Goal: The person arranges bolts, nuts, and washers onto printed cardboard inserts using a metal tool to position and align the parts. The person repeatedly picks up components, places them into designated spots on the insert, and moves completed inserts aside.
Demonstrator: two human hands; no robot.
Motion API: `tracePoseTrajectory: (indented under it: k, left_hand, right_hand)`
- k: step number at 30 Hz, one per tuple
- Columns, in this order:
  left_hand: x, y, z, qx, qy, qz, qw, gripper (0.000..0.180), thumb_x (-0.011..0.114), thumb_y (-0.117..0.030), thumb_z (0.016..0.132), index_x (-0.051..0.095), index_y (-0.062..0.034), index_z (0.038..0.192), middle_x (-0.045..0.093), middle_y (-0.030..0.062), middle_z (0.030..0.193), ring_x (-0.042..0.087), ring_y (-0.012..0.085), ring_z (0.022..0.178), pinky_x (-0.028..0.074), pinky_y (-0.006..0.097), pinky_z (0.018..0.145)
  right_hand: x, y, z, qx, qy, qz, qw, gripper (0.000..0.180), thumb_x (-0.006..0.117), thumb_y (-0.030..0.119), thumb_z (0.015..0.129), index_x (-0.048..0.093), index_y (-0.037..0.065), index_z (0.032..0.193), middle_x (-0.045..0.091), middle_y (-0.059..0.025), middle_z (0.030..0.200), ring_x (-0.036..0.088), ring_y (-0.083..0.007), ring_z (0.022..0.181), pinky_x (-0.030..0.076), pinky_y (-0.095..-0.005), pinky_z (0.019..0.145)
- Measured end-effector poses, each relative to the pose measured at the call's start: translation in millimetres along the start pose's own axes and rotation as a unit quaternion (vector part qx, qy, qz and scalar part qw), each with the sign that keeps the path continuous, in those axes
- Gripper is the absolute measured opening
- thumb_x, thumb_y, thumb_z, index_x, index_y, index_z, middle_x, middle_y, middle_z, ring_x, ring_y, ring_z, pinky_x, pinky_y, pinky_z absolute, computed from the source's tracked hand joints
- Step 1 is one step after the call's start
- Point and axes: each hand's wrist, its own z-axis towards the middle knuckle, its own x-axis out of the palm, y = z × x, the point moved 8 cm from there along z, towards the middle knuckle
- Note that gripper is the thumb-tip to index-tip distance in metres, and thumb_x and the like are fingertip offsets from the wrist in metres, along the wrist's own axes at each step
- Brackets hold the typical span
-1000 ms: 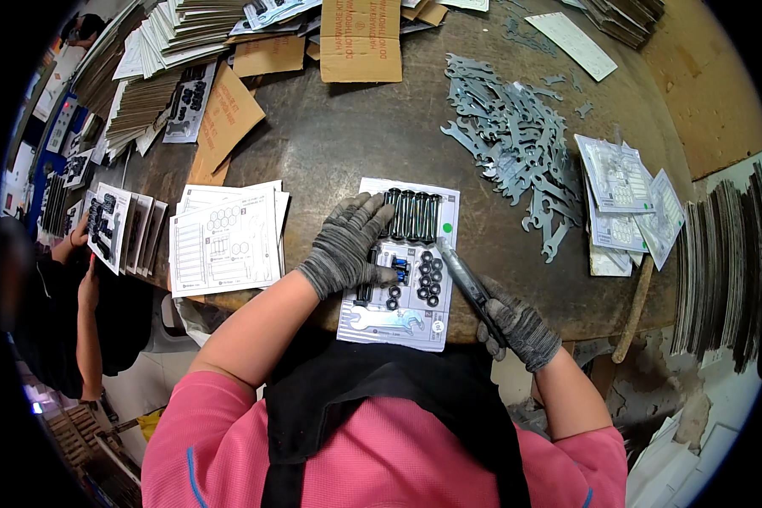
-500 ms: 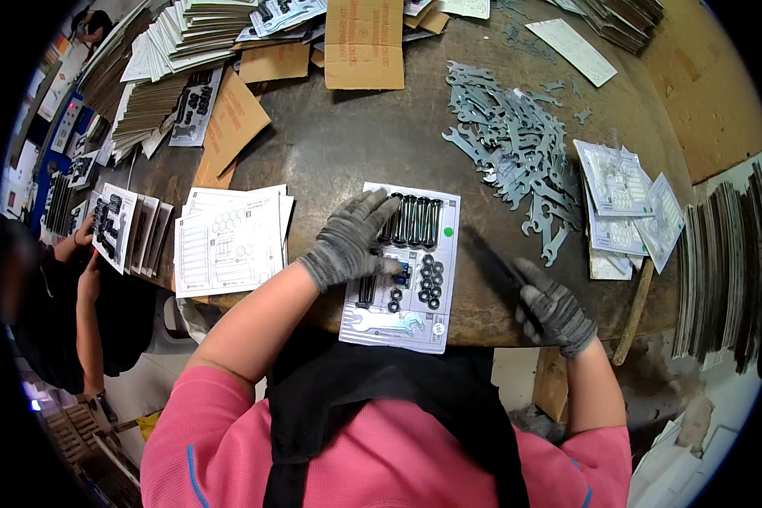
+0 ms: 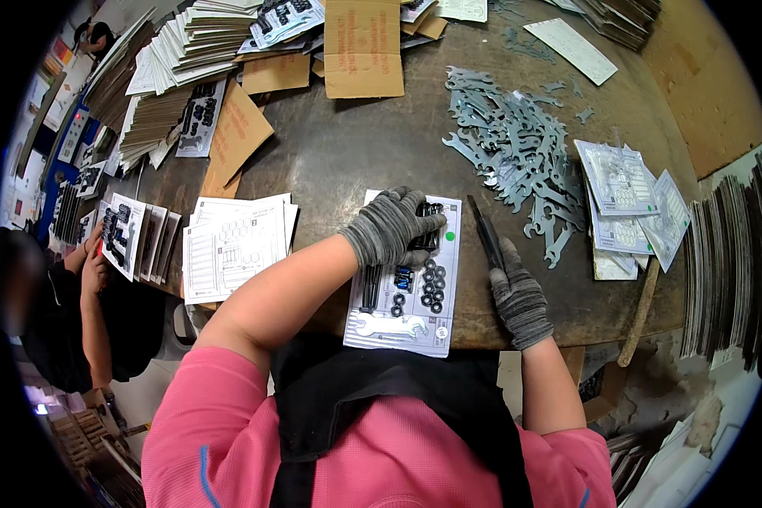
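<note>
A hardware card (image 3: 405, 339) lies at the table's near edge, with black bolts, black nuts (image 3: 433, 286), a small blue-and-black piece (image 3: 404, 278) and a flat wrench (image 3: 391, 326) on it. My left hand (image 3: 391, 227), in a grey glove, rests across the upper bolts with fingers stretched out, covering most of them. Just right of the card, my gloved right hand (image 3: 521, 300) is closed around a long, narrow dark tool (image 3: 485, 235). Its tip points away from me; its exact kind cannot be made out.
Loose flat wrenches (image 3: 516, 152) are heaped at the back right. Printed sheets (image 3: 237, 250) lie to the left, bagged cards (image 3: 618, 190) to the right beside a wooden stick (image 3: 639, 315). Cardboard pieces (image 3: 364, 51) and card stacks line the back. Another person's hands (image 3: 93, 262) hold cards at far left.
My left hand has slid right and slightly up over the bolts. My right hand has moved left, bringing the dark tool closer to the card, its tip pointing farther up.
</note>
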Motion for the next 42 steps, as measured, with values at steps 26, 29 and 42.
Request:
tracePoseTrajectory:
  k: [26,29,42]
  left_hand:
    - [-36,67,-146,0.0,-0.236,-0.939,0.252,0.066,0.066,-0.043,0.071,0.044,-0.008,0.123,0.05,0.021,0.115,0.052,0.0358,0.102,0.046,0.05,0.085]
    - [-32,104,-225,-0.167,-0.379,-0.827,0.379,0.068,0.067,-0.041,0.072,0.041,-0.0058,0.125,0.052,0.0179,0.111,0.056,0.031,0.095,0.049,0.047,0.08]
    - [-51,161,-362,-0.676,-0.206,-0.014,0.707,0.057,0.063,-0.042,0.072,0.052,-0.0116,0.119,0.054,0.0178,0.102,0.055,0.0305,0.095,0.044,0.039,0.084]
  right_hand:
    - [3,-13,8,-0.131,-0.035,0.144,0.98,0.051,0.045,0.03,0.088,0.035,0.004,0.131,0.046,-0.0206,0.124,0.046,-0.0315,0.115,0.036,-0.0349,0.094]
    - [4,-9,5,-0.121,-0.021,0.159,0.98,0.051,0.044,0.028,0.089,0.033,0.005,0.133,0.045,-0.0195,0.127,0.045,-0.0289,0.116,0.035,-0.0334,0.095]
    - [5,-4,8,-0.119,-0.006,0.141,0.983,0.052,0.042,0.03,0.091,0.03,0.004,0.134,0.044,-0.018,0.128,0.043,-0.0271,0.117,0.033,-0.0345,0.097]
